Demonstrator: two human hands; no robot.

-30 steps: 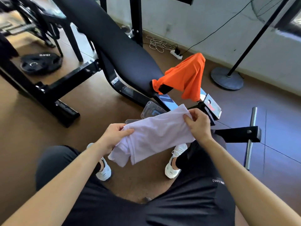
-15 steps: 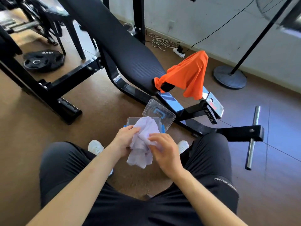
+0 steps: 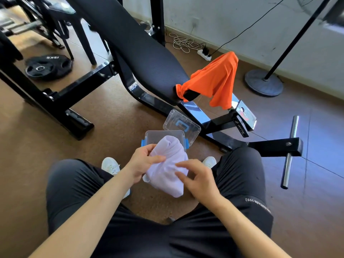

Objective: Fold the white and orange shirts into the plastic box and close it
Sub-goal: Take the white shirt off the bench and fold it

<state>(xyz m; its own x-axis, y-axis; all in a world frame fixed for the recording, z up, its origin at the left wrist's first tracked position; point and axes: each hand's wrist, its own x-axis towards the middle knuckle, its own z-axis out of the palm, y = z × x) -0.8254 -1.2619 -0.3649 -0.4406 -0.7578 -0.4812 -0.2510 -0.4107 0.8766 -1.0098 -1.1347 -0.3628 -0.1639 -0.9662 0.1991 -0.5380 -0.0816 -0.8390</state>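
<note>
The white shirt (image 3: 168,168) is bunched into a thick folded bundle above my knees, just in front of the clear plastic box (image 3: 163,137) with blue clips on the floor. My left hand (image 3: 142,162) grips the bundle's left side, thumb on top. My right hand (image 3: 197,176) lies against its right side with fingers spread and fairly straight. The box's clear lid (image 3: 181,124) leans behind the box against the bench frame. The orange shirt (image 3: 214,81) hangs over the end of the black bench.
The black weight bench (image 3: 137,51) and its steel frame (image 3: 275,146) cross the floor ahead. A weight plate (image 3: 48,67) lies at left, a stand base (image 3: 264,85) at right, a power strip with cables (image 3: 203,53) by the wall. My white shoes flank the box.
The white shirt went from a stretched strip between both hands to a compact bundle. My hands came together and lowered toward the box; my right hand has loosened from gripping to resting on the bundle.
</note>
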